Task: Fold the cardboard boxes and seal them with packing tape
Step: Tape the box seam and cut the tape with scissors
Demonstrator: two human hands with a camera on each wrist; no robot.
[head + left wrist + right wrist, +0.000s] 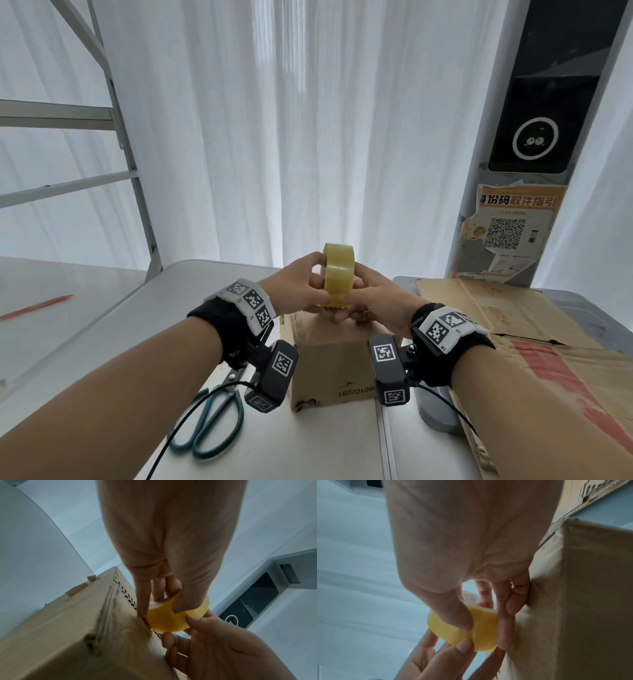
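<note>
Yellow packing tape (339, 274) stands on edge in our two hands, held just above the top of a small cardboard box (330, 370) that sits on the grey table (144, 329). Our left hand (296, 284) grips the roll from the left, thumb curled over its outer band and fingers reaching through and around the core. Our right hand (371, 301) closes on the roll from the right: in the right wrist view its thumb (453, 615) presses on the yellow band while the fingers (503, 622) lie along the side of the roll, close against the box wall. In the left wrist view one finger of our left hand (171, 534) points down to the box's top edge, right beside the roll (169, 618); whether a loose tape end is lifted there, we cannot tell.

Teal-handled scissors (209, 425) lie on the table near our left forearm. Flattened cardboard (513, 318) is stacked to the right of the box. A red pen (37, 306) lies on the adjoining table to the far left, and white curtains (274, 120) hang behind.
</note>
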